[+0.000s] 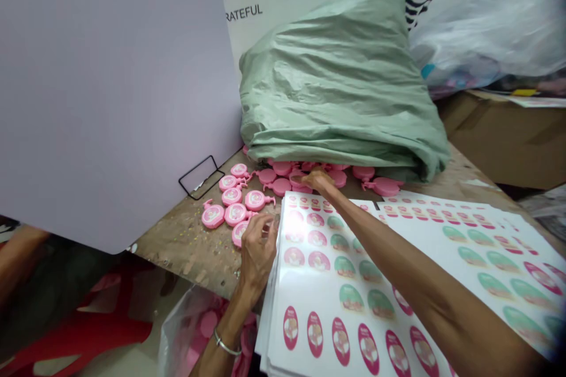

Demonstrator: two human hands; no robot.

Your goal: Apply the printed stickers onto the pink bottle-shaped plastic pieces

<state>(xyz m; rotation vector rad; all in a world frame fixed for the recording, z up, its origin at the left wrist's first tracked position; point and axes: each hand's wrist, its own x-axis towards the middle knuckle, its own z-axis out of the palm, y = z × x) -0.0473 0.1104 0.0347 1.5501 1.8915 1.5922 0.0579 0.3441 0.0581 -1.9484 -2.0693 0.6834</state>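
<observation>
My left hand [259,244] is closed at the left edge of a stack of sticker sheets [318,283], its fingertips pinched together; I cannot make out what lies between them. Beside it are several pink round plastic pieces with curved tails [236,213], bearing round picture stickers. My right hand [317,179] reaches across the sheets into a heap of plain pink round pieces [282,186] at the mouth of a green bag [336,82]. Its fingers are closed on one pink piece [297,178], partly hidden. The sheets carry pink and green printed labels.
A pale upright panel [119,82] with a black wire stand [201,178] borders the table's left side. Below the table edge, a clear plastic bag [177,324] holds more pink pieces. A cardboard box [508,135] stands at right. Another person's arm [22,253] shows at left.
</observation>
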